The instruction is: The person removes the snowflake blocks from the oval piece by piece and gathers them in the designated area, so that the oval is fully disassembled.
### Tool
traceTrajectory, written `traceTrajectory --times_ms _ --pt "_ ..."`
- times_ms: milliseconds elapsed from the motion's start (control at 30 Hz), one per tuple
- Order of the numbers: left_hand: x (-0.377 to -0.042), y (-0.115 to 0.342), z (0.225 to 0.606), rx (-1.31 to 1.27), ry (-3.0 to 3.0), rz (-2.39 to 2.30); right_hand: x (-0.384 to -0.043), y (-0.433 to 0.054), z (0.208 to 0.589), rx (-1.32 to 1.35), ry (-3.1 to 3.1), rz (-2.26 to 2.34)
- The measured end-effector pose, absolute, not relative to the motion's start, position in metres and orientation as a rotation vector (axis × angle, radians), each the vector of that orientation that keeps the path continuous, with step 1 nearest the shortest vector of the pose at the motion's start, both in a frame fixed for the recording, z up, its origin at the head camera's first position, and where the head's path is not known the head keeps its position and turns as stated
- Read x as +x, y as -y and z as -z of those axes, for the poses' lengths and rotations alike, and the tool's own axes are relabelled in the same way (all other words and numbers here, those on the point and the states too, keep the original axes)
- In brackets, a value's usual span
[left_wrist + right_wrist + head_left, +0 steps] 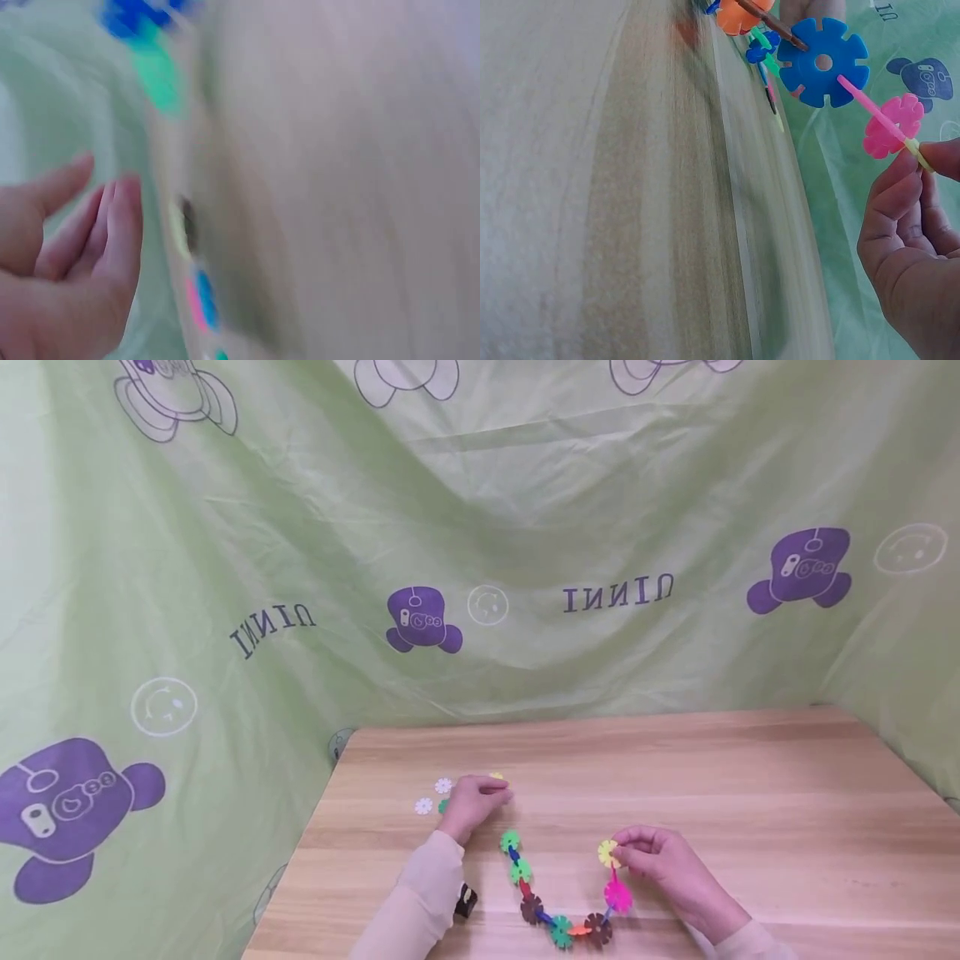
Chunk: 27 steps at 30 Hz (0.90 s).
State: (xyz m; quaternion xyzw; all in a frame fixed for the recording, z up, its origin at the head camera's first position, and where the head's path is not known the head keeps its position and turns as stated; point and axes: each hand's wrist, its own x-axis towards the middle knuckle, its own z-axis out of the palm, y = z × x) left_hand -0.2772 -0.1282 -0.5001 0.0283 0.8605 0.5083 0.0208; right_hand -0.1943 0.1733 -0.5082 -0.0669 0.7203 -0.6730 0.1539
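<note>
My right hand (667,868) pinches a yellow snowflake disc (608,853) between thumb and fingers. That disc ends a chain of slotted snowflake discs (561,932) in several colours, which curves in a U down and leftward to a light green disc (510,840). In the right wrist view, a pink disc (896,124) and a blue disc (823,62) follow the pinched one. My left hand (474,803) is over the table at the far left, fingers slightly bent, near a loose yellow disc (497,776). The left wrist view shows nothing between its fingers.
Loose white discs (423,807) and a partly covered green disc (443,807) lie beside my left hand. A small black object (466,902) shows by the left forearm. Behind the wooden table (675,760) hangs a green printed curtain (525,527).
</note>
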Motion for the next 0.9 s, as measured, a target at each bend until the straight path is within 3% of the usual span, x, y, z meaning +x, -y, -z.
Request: traceTrajectory --times_ms 300,900 --pt "-0.241 0.066 0.48 0.227 -1.933 -1.789 -0.194 -0.175 0.506 -0.202 -2.025 1.988" --pt "-0.224 0.025 0.487 0.23 -1.982 -1.75 -0.189 -0.177 0.507 -0.2 -2.044 1.966"
